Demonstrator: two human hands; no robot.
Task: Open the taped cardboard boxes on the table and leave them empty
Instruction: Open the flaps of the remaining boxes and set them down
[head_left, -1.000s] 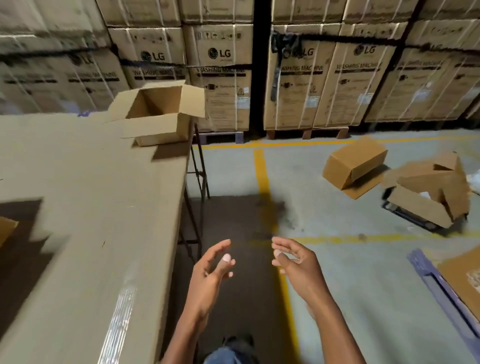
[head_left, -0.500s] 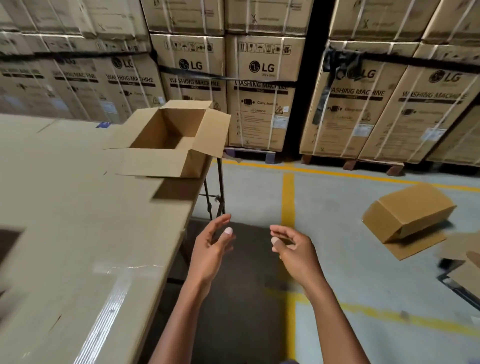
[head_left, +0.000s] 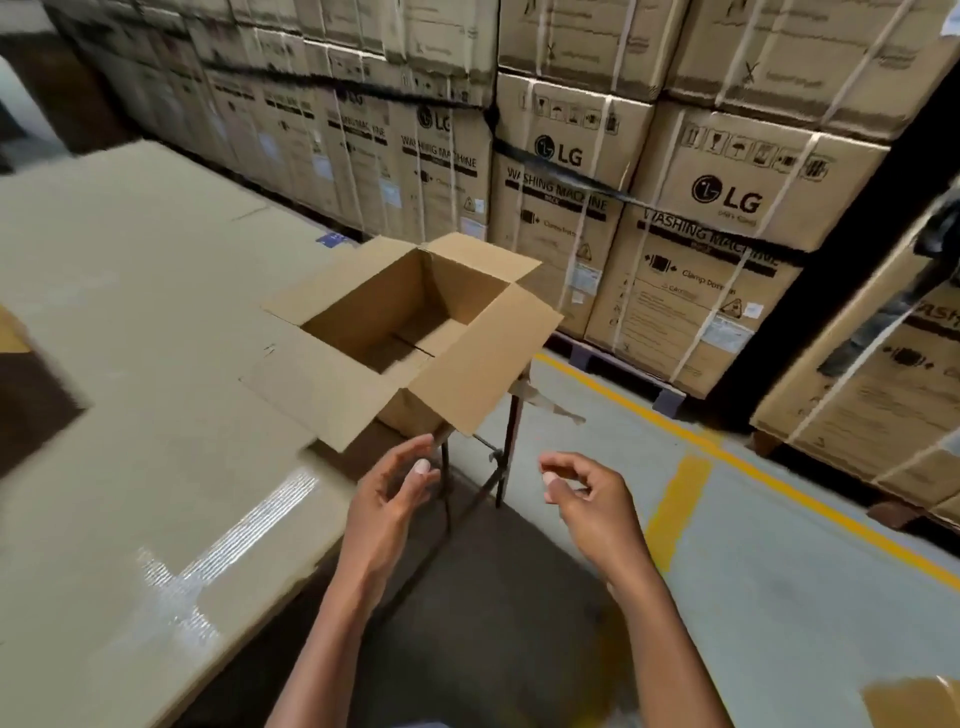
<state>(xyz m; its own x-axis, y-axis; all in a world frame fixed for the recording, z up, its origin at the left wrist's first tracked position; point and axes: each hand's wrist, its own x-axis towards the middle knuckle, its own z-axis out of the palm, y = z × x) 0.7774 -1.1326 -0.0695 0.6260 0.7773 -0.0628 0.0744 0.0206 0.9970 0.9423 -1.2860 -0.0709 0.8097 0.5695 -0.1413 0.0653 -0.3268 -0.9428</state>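
The opened cardboard box sits at the surface's far right corner, ahead of both empty, loosely curled hands; left hand nearer than right hand.

Dim warehouse light; glare streaks on table tape; motion blur at left edge; wide-angle bending.
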